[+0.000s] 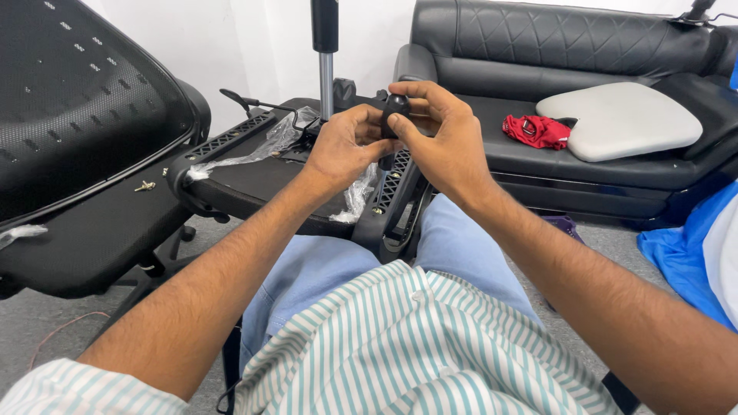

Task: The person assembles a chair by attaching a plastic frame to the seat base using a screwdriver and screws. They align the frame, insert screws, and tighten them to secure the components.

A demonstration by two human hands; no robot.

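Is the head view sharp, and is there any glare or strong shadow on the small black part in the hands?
In the head view, light is soft and even; the small black part, held between the left hand and right hand, is sharp without strong shadow. Mild glare shows on the black sofa; the edges look slightly stretched.

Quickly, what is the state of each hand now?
Left hand: closed on the small black part.
Right hand: fingers closed around the same black part.
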